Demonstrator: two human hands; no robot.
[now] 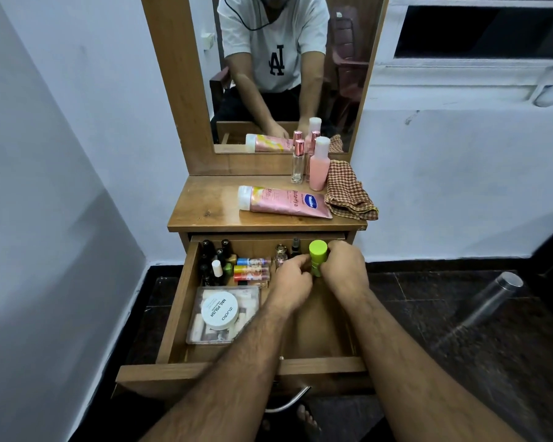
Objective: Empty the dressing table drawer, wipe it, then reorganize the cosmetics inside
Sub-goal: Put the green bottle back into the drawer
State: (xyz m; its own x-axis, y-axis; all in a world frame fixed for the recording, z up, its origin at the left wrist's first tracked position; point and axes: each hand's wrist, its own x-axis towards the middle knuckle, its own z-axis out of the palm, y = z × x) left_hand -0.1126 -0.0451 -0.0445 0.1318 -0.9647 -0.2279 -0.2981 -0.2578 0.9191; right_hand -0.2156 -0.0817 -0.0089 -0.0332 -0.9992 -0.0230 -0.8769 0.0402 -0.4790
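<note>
**Both hands on a green-capped bottle in the open drawer**

The left hand point(292, 279) and right hand point(344, 271) meet at the drawer's point(173, 317) far right, fingers curled round a green-capped bottle point(317, 255) held upright between them. Left of the hands lies a clear box point(224, 315) with a white nail-polish jar on it; beyond that, lip balms point(252, 268) and dark bottles point(214, 256). Farther off, on the desk point(205, 205), lie a pink tube point(283, 201), a checked cloth point(348, 191) and pink bottles point(318, 164).

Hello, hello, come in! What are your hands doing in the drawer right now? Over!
Both hands on the green bottle: left hand, right hand, grip on green bottle. Drawer open, part filled. Small bottles crowd close behind.
</note>
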